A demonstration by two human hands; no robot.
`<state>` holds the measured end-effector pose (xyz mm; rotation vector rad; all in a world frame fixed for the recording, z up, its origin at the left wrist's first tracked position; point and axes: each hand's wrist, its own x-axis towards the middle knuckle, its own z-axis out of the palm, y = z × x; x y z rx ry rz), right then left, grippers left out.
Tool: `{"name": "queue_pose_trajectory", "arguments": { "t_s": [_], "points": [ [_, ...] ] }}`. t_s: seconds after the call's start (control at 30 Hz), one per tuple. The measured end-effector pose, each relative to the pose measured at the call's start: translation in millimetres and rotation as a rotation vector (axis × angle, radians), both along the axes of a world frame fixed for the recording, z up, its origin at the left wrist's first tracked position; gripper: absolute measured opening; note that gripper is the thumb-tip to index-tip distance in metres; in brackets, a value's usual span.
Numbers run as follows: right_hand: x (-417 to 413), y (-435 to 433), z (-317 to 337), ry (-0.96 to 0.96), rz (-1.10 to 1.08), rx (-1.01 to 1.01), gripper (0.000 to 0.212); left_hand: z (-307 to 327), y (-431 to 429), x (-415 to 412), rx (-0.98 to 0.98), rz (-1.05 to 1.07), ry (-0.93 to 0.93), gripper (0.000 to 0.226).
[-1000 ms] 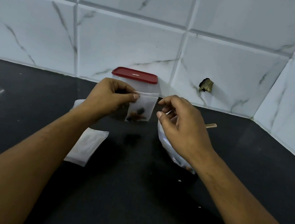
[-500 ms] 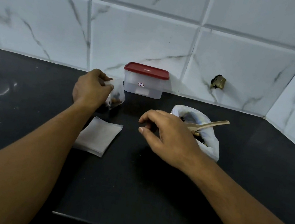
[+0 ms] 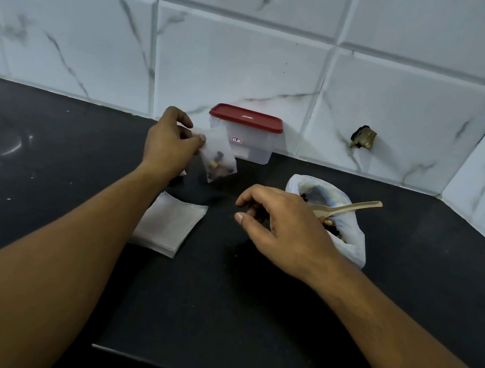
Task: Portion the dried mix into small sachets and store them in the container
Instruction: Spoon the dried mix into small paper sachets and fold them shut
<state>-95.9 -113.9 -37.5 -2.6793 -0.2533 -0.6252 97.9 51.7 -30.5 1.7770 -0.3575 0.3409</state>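
Note:
My left hand [image 3: 170, 144] pinches the top of a small translucent sachet [image 3: 218, 157] with dried mix in its bottom, held above the black counter just left of the container. The clear plastic container [image 3: 248, 145] with a red lid stands shut against the tiled wall. My right hand [image 3: 283, 230] hovers over the counter with loosely curled fingers and holds nothing. Behind it sits a white bag of dried mix [image 3: 349, 233] with a wooden spoon [image 3: 350, 208] resting in it. A stack of empty sachets [image 3: 171, 225] lies flat under my left forearm.
The black counter [image 3: 218, 305] ends at a front edge near the bottom of the view. White marble tiles form the back wall and a corner at the right. A brass fitting [image 3: 364, 137] sticks out of the wall right of the container.
The right hand let go of the sachet and dropped toward the counter. The left hand carried the sachet left, then back right toward the container.

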Motion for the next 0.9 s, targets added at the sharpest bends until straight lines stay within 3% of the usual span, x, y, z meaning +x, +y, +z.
{"name": "queue_pose_trajectory", "arguments": {
  "t_s": [0.13, 0.33, 0.47, 0.6, 0.67, 0.73, 0.8, 0.9],
  "points": [
    [-0.3, 0.4, 0.5, 0.013, -0.012, -0.012, 0.013, -8.7, 5.9, 3.1, 0.318, 0.211, -0.074, 0.014],
    [-1.1, 1.8, 1.4, 0.025, -0.012, -0.03, 0.013, -12.3, 12.7, 10.8, 0.53, 0.357, -0.128, 0.013],
    [-1.2, 3.7, 1.5, 0.029, 0.002, -0.038, 0.012, -3.8, 14.1, 12.7, 0.691, 0.186, -0.215, 0.034],
    [-2.3, 6.2, 1.8, 0.049, 0.029, -0.055, 0.017, -0.1, 14.9, 11.0, 0.973, 0.093, -0.051, 0.022],
    [-1.9, 7.4, 0.6, 0.059, 0.044, -0.056, 0.02, 1.5, 15.0, 12.8, 0.955, 0.074, -0.04, 0.028],
    [-2.1, 9.0, 0.1, 0.07, 0.062, -0.067, 0.027, 6.1, 15.6, 13.1, 0.818, 0.096, -0.137, 0.042],
    [-2.5, 12.4, -0.5, 0.101, 0.107, -0.087, 0.036, 13.4, 15.3, 10.1, 0.548, 0.106, -0.224, 0.046],
    [2.1, 23.2, -3.6, 0.151, 0.208, -0.094, 0.043, 21.4, 13.1, 3.6, 0.151, 0.052, -0.194, 0.031]
  ]
}}
